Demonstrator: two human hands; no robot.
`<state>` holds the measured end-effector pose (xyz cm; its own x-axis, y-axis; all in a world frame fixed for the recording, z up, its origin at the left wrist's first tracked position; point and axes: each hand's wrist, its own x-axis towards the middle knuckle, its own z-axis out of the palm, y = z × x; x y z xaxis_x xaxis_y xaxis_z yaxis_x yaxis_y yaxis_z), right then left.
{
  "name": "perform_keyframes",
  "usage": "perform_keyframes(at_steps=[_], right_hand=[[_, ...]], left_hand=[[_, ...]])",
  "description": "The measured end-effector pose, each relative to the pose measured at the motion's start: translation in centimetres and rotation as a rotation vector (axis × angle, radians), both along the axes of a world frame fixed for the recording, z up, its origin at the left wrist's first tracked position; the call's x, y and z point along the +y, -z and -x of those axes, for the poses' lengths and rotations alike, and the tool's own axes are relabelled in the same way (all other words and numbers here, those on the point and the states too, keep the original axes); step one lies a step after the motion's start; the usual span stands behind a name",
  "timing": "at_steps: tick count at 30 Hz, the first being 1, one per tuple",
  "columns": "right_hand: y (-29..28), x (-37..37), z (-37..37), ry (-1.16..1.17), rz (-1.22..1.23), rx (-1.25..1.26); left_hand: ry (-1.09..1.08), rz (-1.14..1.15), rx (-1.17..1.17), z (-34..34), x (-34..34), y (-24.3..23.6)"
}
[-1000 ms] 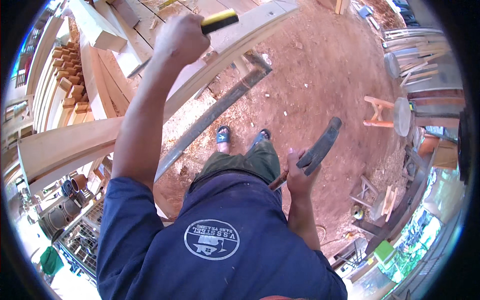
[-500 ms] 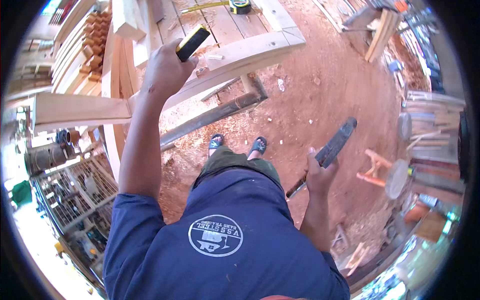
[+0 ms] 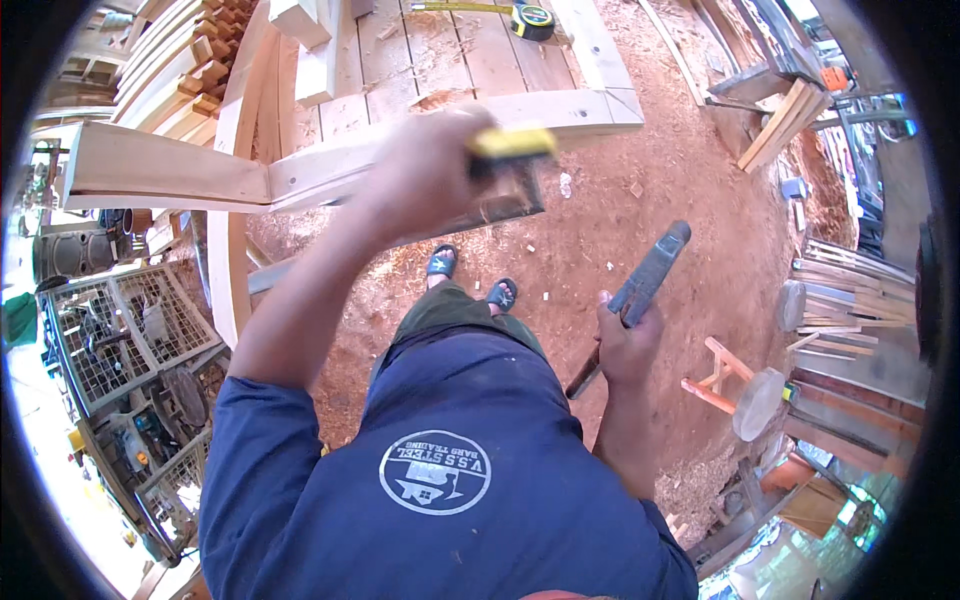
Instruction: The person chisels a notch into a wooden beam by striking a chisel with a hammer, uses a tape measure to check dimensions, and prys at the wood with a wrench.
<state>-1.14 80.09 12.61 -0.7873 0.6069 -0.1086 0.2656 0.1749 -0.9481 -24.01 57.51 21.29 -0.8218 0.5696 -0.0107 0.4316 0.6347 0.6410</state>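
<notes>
My left hand (image 3: 430, 170), blurred by motion, is closed round a yellow-and-black block-shaped tool (image 3: 515, 148) whose exact kind I cannot make out. It hangs just in front of the near rail of a pale wooden frame (image 3: 530, 108). On the right, my right hand (image 3: 630, 340) grips a long dark metal tool (image 3: 648, 270) around its middle. A broad grey part with a rounded tip points up and away from the fist, and a narrower dark end (image 3: 585, 372) sticks out below it. The tool is held over the ground, apart from the frame.
A tape measure (image 3: 532, 22), partly drawn out, lies on the frame's slatted boards. Stacked timber (image 3: 180, 75) stands far left, above a wire-mesh rack (image 3: 120, 330) of tools. To the right are a round-topped stool (image 3: 758, 405) and wood strips (image 3: 850, 300). Shavings litter the reddish ground (image 3: 580, 330).
My left hand has swung right and slightly down with the yellow-and-black tool, turning it nearly level. My right hand keeps its grip, shifting slightly left. The whole view has turned a little.
</notes>
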Motion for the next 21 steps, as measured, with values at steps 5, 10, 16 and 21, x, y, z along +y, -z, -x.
perform_keyframes(at_steps=[5,10,16,21], right_hand=[[-1.6,-3.0,0.9,-0.036,-0.031,-0.060],[-1.5,-5.9,-0.2,0.187,-0.063,-0.209],[-0.5,-9.4,-1.4,0.334,0.018,-0.249],[-0.7,-11.3,-1.2,0.359,-0.023,-0.354]], left_hand=[[0.634,-0.046,0.016,-5.3,2.4,1.3],[0.830,-0.198,0.141,-3.1,0.8,3.0],[0.882,-0.612,0.405,-2.8,-0.9,7.0],[0.840,-0.705,0.455,-2.5,-1.6,7.9]])
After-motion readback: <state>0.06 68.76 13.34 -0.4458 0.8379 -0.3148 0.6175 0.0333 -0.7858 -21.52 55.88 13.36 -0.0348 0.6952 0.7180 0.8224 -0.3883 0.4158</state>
